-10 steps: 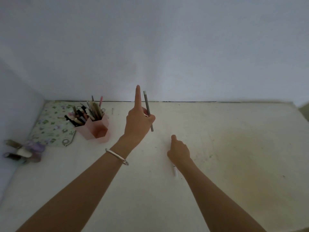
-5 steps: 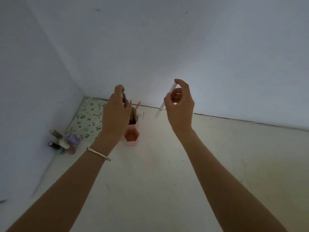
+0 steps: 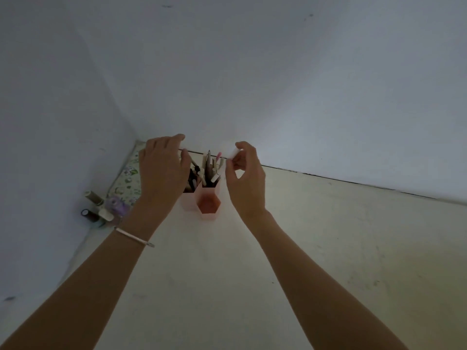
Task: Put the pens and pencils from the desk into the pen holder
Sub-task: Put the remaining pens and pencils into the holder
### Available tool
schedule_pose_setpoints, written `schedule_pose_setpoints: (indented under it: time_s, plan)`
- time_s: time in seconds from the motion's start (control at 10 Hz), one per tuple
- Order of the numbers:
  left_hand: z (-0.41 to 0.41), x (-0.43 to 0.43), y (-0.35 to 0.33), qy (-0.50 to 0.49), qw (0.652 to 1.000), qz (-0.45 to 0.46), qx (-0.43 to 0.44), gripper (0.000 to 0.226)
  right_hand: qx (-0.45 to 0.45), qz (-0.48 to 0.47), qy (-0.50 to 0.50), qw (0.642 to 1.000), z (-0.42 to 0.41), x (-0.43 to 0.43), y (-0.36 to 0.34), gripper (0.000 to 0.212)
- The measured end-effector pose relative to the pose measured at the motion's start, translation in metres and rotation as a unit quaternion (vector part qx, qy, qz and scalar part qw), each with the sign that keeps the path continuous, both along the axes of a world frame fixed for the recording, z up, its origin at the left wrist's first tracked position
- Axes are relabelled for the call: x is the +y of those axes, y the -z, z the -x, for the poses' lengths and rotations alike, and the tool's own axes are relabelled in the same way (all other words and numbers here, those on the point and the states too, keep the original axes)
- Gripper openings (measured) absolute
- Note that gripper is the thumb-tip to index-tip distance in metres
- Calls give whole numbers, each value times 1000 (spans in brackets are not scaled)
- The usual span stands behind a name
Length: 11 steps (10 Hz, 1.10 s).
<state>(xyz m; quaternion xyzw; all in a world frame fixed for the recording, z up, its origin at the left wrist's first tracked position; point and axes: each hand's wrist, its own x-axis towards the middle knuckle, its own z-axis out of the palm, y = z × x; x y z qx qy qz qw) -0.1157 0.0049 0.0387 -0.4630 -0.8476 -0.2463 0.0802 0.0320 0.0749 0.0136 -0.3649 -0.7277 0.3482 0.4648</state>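
A pink hexagonal pen holder [image 3: 208, 201] stands near the desk's back left corner, with several pens and pencils [image 3: 209, 170] sticking up out of it. My left hand [image 3: 161, 173] hovers over the holder's left side, back of the hand toward me. A thin grey pencil [image 3: 194, 163] slants down into the holder right at its fingertips; the grip itself is hidden. Just right of the holder's top, my right hand [image 3: 246, 178] pinches a white pen [image 3: 233, 154] between thumb and fingers, and most of the pen is covered by them.
A floral pouch [image 3: 128, 178] lies in the corner behind my left hand. Small bottles [image 3: 95, 208] and a purple object [image 3: 116, 204] sit against the left wall. Walls close off the left and back. The pale desk [image 3: 328, 248] stretches right and toward me.
Both hands have closed in on the holder. The left hand lowered the grey pencil into it; the right hand brought the white pen from up in the air to the holder's rim.
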Motion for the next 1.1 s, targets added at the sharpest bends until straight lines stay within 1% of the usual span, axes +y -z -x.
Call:
schedule_pose_setpoints:
  time_s: [0.1, 0.2, 0.3, 0.4, 0.5, 0.6, 0.7, 0.8, 0.9, 1.0, 1.1]
  plan:
    - [9, -10, -1, -1, 996, -15, -85, 37, -95, -16, -37, 995, 7, -5, 22, 28]
    - [13, -18, 3, 1, 983, -23, -180, 46, -196, -106, -45, 974, 6, -6, 40, 39]
    - [15, -27, 10, 22, 963, -2, -268, 79, -218, -97, -1, 971, -5, -13, 54, 66]
    - [14, -33, 22, 70, 954, 61, -284, 114, -238, 94, -6, 967, -13, -32, 74, 95]
    - [11, -28, 39, 90, 949, 88, -289, 116, -376, 190, -80, 903, -4, -46, 95, 97]
    - [13, -16, 47, 63, 955, 49, -286, 101, -359, 181, -78, 912, 14, -31, 99, 58]
    - [25, 2, 47, 49, 953, 5, -298, 91, -390, 154, -65, 905, 35, -7, 93, 57]
    - [32, 24, 43, 55, 950, -9, -307, 87, -390, 166, -52, 904, 52, 11, 90, 54]
    - [39, 33, 39, 56, 952, -3, -300, 89, -391, 181, -40, 901, 55, 22, 92, 57]
    - [30, 28, 38, 105, 947, 40, -300, 121, -327, 229, -78, 913, 51, 14, 83, 97]
    - [62, -6, 0, 53, 944, -144, -292, 122, -12, 189, 71, 979, -11, 25, 37, 101]
